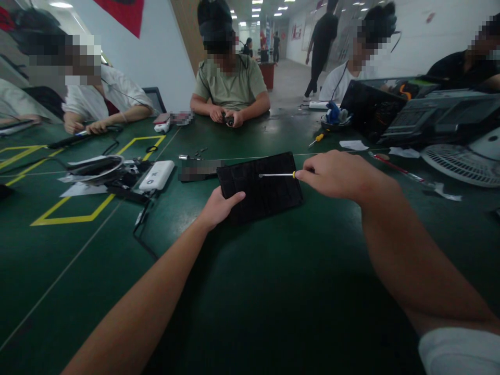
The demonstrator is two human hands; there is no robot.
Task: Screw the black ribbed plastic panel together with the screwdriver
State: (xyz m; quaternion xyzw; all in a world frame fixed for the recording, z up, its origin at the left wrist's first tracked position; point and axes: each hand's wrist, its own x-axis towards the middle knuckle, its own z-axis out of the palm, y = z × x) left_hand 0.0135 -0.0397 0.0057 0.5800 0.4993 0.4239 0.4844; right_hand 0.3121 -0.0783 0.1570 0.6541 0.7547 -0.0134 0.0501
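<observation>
My left hand (223, 207) grips the lower left corner of a flat black rectangular panel (269, 200), its thumb lying on the face. The panel looks slightly tilted above the green table. My right hand (339, 174) is closed around the yellow handle of a screwdriver (277, 175); most of the handle is hidden by the fingers. The thin metal shaft points left across the panel, and its tip is at a small spot near the panel's middle. Behind the panel's left edge lies a dark flat piece (199, 171), with several small metal parts (199, 152) just beyond it.
On the left are a white power bank (157, 175), cables and a round-rimmed part (96, 166). To the right lie a yellow screwdriver (317, 139), a red-and-clear tool (398, 165), paper scraps and a white fan (464, 156). A person (232, 78) works opposite; others sit at both sides.
</observation>
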